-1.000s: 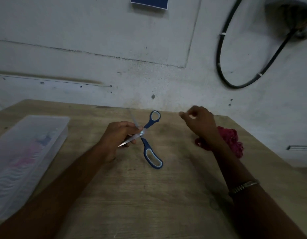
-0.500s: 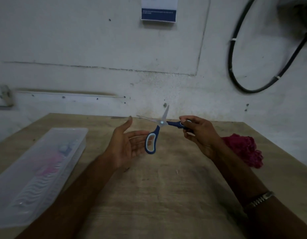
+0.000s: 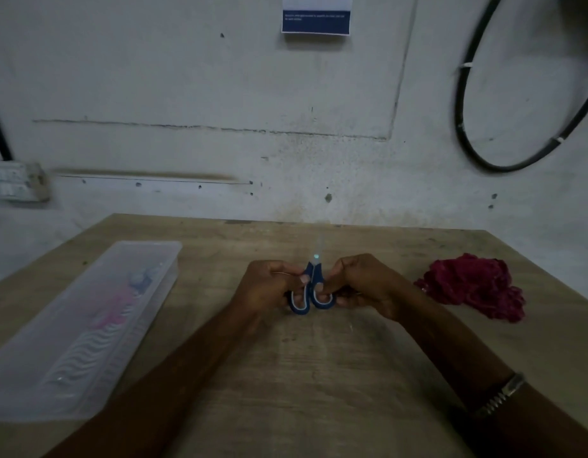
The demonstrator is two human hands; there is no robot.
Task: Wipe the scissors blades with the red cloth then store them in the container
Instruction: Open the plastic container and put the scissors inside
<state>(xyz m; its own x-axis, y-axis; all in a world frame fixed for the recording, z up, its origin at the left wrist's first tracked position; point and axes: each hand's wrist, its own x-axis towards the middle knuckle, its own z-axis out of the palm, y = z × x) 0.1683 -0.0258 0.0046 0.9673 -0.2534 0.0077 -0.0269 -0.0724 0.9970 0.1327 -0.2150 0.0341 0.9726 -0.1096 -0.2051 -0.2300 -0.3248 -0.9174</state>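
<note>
The one head-worn camera looks forward and down, close over the wooden table (image 3: 319,375), facing the wall (image 3: 187,77).

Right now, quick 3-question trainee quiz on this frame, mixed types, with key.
1. True or false: the red cloth is in the right hand.
2. The scissors handles are held by: A) left hand only B) both hands C) neither.
3. Fill in: the clear container lies to the person's ____ on the table.

Key: 1 false, it lies on the table, right of the hands; 2 B; 3 left.
</note>
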